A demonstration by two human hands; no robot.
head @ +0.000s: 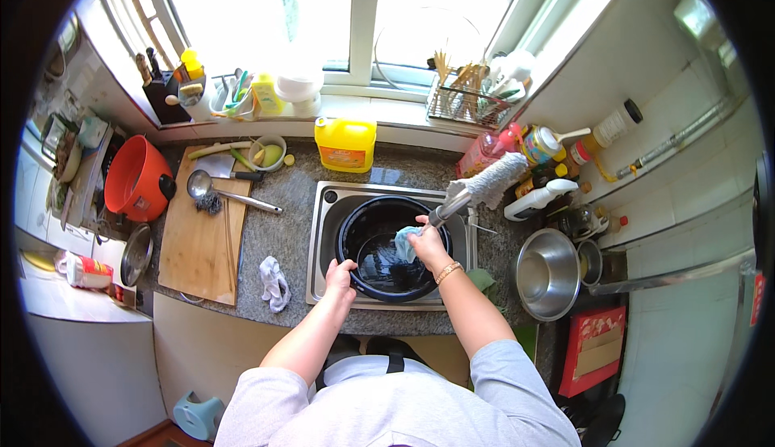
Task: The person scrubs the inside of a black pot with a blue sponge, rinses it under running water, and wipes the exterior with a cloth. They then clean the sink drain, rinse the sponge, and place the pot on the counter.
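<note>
A large black round basin (387, 265) sits in the stainless steel sink (321, 205). My left hand (340, 279) grips the basin's near left rim, thumb over the edge. Above the basin's right side, my right hand (428, 246) holds a light blue cloth (407, 243), its fingers close to the metal faucet (448, 208). The faucet's upper part is wrapped in a grey cloth (493, 178). Whether my right fingers touch the faucet is hard to tell. The inside of the basin looks wet and shiny.
Left of the sink lie a crumpled white cloth (275, 283) and a wooden cutting board (194, 253) with a ladle (200, 184) and cleaver. A yellow jug (345, 145) stands behind the sink. Bottles and a steel bowl (548, 274) are at the right; a red basin (139, 174) is far left.
</note>
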